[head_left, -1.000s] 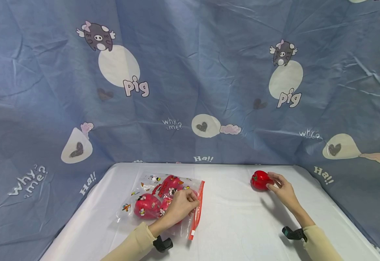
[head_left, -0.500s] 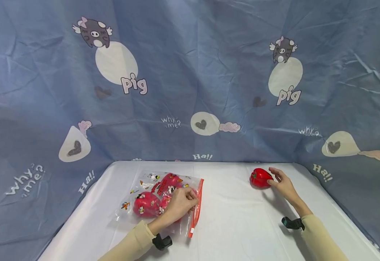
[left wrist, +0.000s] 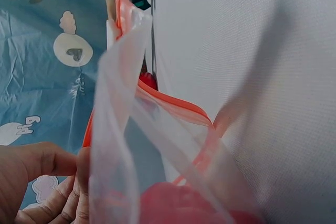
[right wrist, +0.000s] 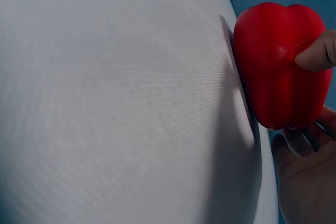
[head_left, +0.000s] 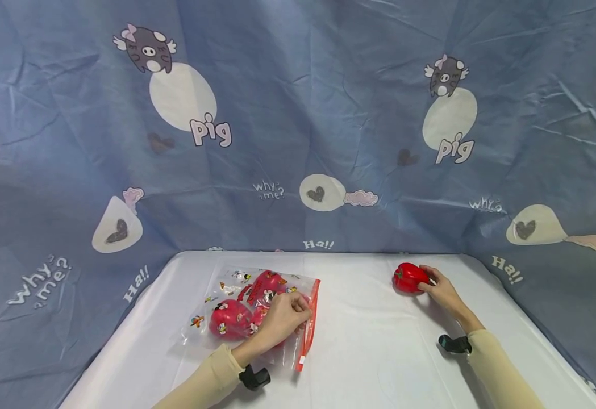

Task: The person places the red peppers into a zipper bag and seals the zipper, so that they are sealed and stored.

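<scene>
My left hand (head_left: pixel 279 318) pinches the open mouth of a clear zip bag (head_left: pixel 288 358), which lies on the left side of the white table. A red zip strip (head_left: pixel 314 315) runs along that mouth, and the left wrist view shows its two sides standing apart. Inside are several rounded red objects (head_left: pixel 230 320), seen through the printed plastic. Over at the back right, a red bell pepper (head_left: pixel 408 278) is in the grip of my right hand (head_left: pixel 445 294). The right wrist view has the thumb (right wrist: pixel 317 53) pressed on the pepper's side, with the other fingers partly hidden beneath it.
White cloth covers the table (head_left: pixel 359 341). A blue curtain (head_left: pixel 298 113) with pig prints hangs right behind its far edge and along the sides. Each wrist wears a black camera strap, such as the right one (head_left: pixel 453 343).
The fingers of my right hand lifted slightly off the pepper half a second ago and have closed back around it. The pepper has barely moved. My left hand keeps its pinch on the bag.
</scene>
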Action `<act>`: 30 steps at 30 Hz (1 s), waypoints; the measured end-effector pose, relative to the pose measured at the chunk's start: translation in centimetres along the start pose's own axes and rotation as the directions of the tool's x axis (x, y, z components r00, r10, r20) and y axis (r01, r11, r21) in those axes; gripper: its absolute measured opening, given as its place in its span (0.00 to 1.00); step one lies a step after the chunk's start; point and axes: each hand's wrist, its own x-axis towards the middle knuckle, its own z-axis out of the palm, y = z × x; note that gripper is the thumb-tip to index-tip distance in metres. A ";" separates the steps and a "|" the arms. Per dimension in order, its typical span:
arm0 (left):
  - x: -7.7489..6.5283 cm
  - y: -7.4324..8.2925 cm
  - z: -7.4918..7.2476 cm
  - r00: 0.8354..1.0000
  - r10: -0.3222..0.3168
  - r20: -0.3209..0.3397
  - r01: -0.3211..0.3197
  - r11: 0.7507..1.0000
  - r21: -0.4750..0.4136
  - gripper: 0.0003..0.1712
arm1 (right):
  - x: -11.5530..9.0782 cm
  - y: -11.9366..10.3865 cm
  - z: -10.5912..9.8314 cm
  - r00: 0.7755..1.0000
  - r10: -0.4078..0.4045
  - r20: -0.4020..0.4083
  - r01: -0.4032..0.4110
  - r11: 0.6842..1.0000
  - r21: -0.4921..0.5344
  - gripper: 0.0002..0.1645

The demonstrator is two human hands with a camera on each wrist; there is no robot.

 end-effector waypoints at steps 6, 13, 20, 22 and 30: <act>0.0 0.0 0.1 1.000 -0.002 -0.004 0.002 1.000 0.005 0.03 | -0.3 0.3 0.3 1.000 0.002 -0.010 -0.002 1.000 -0.003 0.40; -0.1 0.1 0.1 1.000 -0.004 -0.004 0.004 1.000 -0.001 0.03 | -0.3 0.9 0.8 0.999 0.013 -0.030 -0.013 1.000 0.021 0.40; -0.1 0.0 0.0 1.000 -0.002 -0.011 0.002 1.000 0.009 0.03 | -0.6 0.7 1.1 0.999 -0.004 -0.048 0.004 1.000 0.006 0.40; -0.1 0.1 0.0 1.000 0.001 -0.012 -0.001 1.000 0.012 0.03 | -0.8 0.4 1.3 0.999 -0.004 -0.052 0.003 1.000 -0.003 0.40; -0.2 0.2 0.0 1.000 -0.008 -0.001 0.008 1.000 -0.012 0.03 | -1.6 -0.4 1.9 0.998 -0.037 -0.055 0.036 0.999 -0.017 0.39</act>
